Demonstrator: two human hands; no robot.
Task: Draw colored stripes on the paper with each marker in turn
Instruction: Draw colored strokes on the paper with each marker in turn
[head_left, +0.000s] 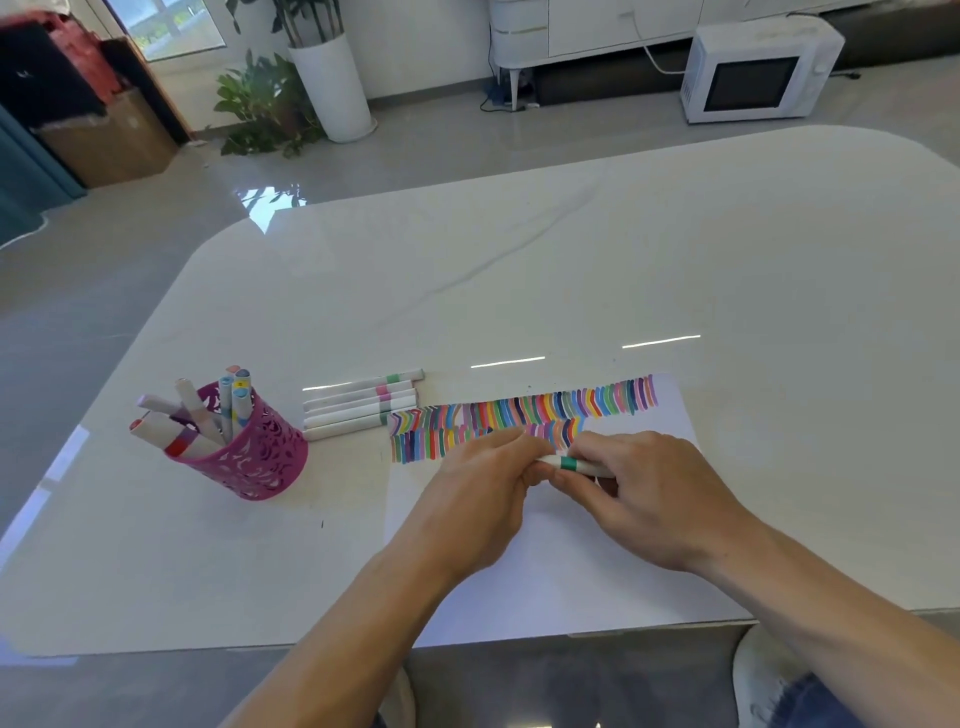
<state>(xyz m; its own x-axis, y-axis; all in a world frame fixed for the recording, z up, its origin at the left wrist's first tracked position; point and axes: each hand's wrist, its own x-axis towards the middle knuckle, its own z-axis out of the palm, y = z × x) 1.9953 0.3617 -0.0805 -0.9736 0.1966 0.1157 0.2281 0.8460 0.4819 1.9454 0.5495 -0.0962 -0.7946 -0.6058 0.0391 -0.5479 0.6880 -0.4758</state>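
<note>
A white sheet of paper (561, 561) lies on the table in front of me, with two rows of colored stripes (519, 415) along its far edge. Both hands meet over the paper on one white marker with a green band (569, 464), held level. My left hand (478, 488) pinches its left end. My right hand (649, 493) wraps around its right part. I cannot tell whether the cap is on.
A pink cut-out pen holder (249, 457) with several markers stands at the left. Several white markers (363, 405) lie side by side between it and the paper. The white table (623, 260) stretches far beyond; its front edge is near my knees.
</note>
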